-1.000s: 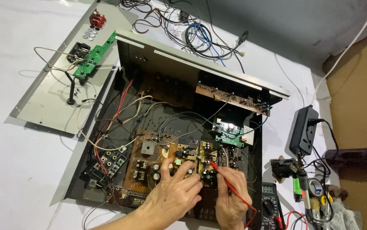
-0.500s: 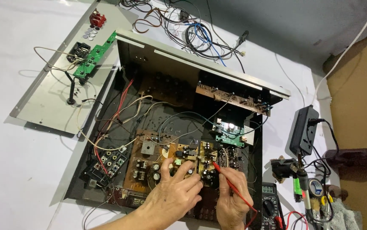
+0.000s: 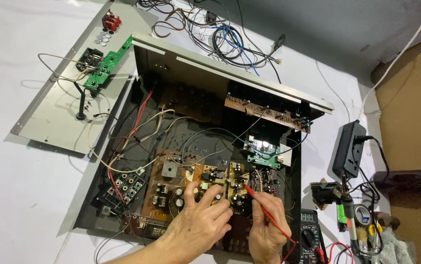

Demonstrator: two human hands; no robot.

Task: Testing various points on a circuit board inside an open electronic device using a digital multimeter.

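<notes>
White tabletop carries an opened black metal case, lid off, circuit boards exposed. Detached grey panel lies to its left with a small green board on it. Tangle of wires behind the case. Black power strip and multimeter to the right. Brown circuit board sits at the case's near edge. Left hand rests on it, fingers curled, holding nothing visible. Right hand, just beside, pinches a red probe; probe tip touches the board just beyond the left fingertips.
</notes>
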